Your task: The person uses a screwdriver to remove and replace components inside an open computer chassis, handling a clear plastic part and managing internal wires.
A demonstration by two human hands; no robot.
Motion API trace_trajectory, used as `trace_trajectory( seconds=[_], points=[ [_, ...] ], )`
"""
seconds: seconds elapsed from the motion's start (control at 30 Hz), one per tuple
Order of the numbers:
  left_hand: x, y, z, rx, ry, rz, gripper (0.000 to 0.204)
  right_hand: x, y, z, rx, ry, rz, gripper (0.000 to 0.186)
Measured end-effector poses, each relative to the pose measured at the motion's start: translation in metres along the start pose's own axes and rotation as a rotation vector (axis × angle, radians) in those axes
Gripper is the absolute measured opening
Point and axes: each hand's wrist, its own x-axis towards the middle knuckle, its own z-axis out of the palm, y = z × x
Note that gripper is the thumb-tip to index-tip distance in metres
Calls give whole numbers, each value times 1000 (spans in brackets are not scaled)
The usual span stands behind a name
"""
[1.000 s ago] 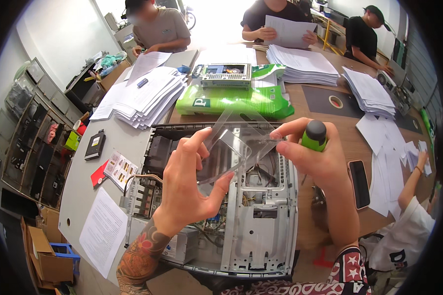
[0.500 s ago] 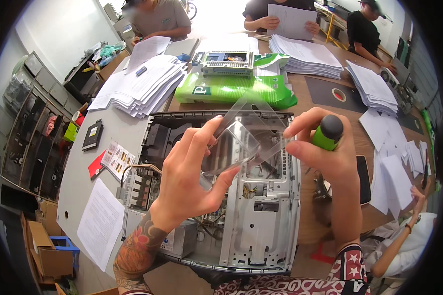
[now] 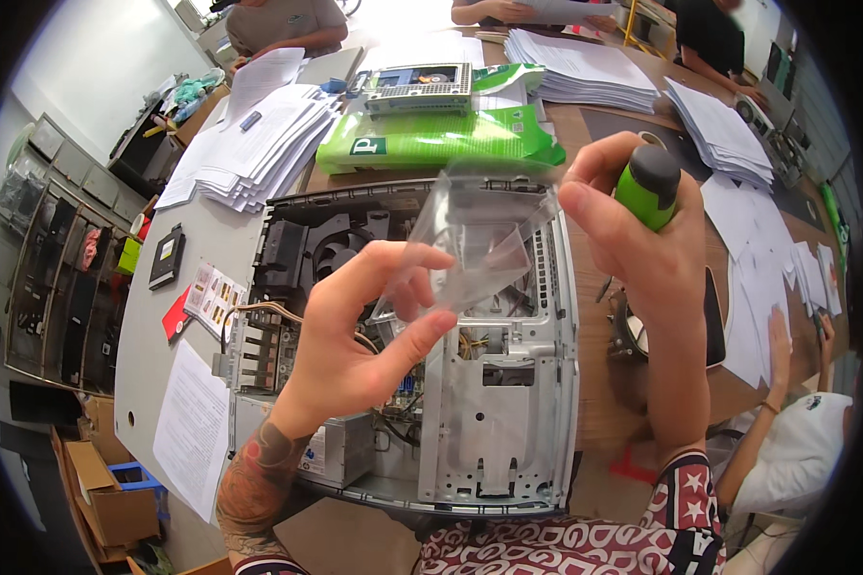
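Above an opened computer case [image 3: 494,431], I hold a clear plastic package [image 3: 479,254], bent and tilted, between my hands. My left hand [image 3: 355,331] has its thumb and curled fingers around the package's lower left part. My right hand [image 3: 633,220] pinches the upper right edge between thumb and index finger. That same hand also keeps a screwdriver [image 3: 649,187] with a green and black handle against the palm; most of its shaft is hidden. Inside the case, a fan [image 3: 336,254], a metal bracket and a power supply [image 3: 340,450] show. Whether the package holds anything, I cannot tell.
A green paper pack [image 3: 431,139] bearing a metal drive unit [image 3: 417,88] lies beyond the case. Paper stacks [image 3: 585,72] stand farther back. A black drive [image 3: 167,257] and papers lie left. A phone [image 3: 714,321] is beside my right forearm. Other people surround the table.
The plastic package has turned more upright and bent. My left thumb and index finger have come closer together; my right hand has risen slightly. The head view has shifted.
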Motion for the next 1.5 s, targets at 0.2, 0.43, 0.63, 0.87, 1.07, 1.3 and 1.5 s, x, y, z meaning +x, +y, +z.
trace_trajectory(
  seconds=[0.2,0.43,0.63,0.87,1.07,1.3,1.5],
  points=[
    [-3,0,6,-325,17,-86,42,-3,-7,3,13,15,-88,13],
    [-2,-1,10,-501,-83,-163,41,-4,-5,3,-61,-22,-106,10],
    [-1,-7,8,-594,-56,-143,38,-4,-4,0,-53,-38,-143,11],
    [2,-14,7,-692,17,-178,46,-2,-6,-7,-57,12,-181,11],
    [3,-24,15,-749,107,-274,46,-1,-5,-11,-41,37,-183,10],
    [3,-28,24,-767,77,-295,51,0,-1,-10,-46,45,-168,9],
    [1,-37,19,-660,36,-222,42,2,3,-12,-27,15,-242,12]
  ],
)
